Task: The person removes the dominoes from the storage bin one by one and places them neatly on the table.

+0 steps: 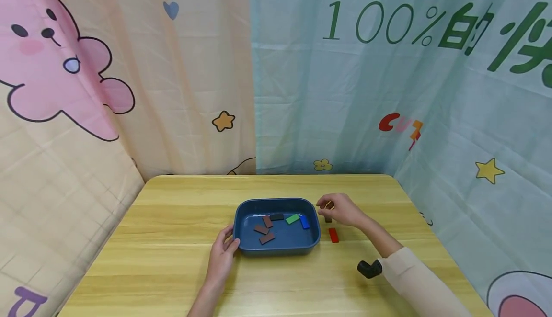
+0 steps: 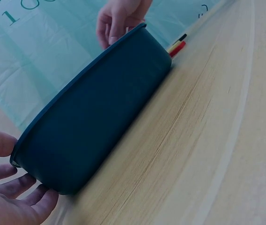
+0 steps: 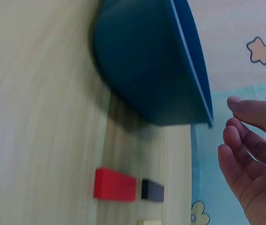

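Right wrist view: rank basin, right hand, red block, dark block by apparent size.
1. Basin
2. Right hand
3. Red block
4. Dark block
Basin and hand are cut off by the frame.

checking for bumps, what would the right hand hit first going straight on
Probably the right rim of the blue tray, though the right hand may pass over it; depth is unclear.

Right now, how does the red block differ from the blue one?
Place: the red block lies on the table, while the blue block lies inside the bin.
Visibility: the right wrist view shows the red block but not the blue block.
Shared: both are small and oblong, and neither is held.
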Motion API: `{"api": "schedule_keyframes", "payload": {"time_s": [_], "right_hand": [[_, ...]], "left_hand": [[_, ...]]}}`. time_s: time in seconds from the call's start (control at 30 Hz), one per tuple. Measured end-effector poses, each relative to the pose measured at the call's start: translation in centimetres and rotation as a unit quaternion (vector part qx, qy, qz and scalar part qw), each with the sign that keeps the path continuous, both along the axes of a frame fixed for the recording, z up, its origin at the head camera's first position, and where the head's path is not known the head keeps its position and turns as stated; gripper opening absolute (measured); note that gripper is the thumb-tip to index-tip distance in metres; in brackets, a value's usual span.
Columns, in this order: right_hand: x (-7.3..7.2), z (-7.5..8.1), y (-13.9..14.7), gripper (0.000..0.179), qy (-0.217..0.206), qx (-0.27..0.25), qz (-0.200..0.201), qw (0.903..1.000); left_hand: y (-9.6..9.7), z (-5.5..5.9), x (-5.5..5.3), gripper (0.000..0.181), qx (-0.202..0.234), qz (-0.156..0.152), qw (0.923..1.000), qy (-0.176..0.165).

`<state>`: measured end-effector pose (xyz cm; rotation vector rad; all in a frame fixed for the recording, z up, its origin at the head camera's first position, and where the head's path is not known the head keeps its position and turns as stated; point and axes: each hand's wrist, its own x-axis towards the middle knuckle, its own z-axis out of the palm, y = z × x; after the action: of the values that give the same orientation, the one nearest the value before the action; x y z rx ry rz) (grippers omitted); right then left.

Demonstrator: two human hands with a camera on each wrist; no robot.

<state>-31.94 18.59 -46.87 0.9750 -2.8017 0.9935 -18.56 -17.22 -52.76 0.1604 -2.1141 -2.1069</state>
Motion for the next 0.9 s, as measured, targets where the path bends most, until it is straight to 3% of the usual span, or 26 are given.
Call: {"api": "schedule_keyframes", "payload": {"time_s": [0.4, 0.67, 0.9], "right_hand": [[-0.5, 1.3, -6.0, 0.019, -0.001, 0.006, 0.075, 0.9972], [-0.3, 0.4, -10.2, 0.018, -0.025, 0.015, 0.097, 0.9948], [0.0, -1.5, -12.8, 0.015, -0.03, 0.024, 0.124, 0.9916]], "left_hand": [[0.2, -0.3, -0.2, 0.047, -0.001, -0.003, 1.0, 0.001], [-0.1, -0.1, -0.1, 0.047, -0.003, -0.001, 1.0, -0.003], [-0.2, -0.1, -0.3, 0.048, 0.0, -0.002, 1.0, -0.005]]}}
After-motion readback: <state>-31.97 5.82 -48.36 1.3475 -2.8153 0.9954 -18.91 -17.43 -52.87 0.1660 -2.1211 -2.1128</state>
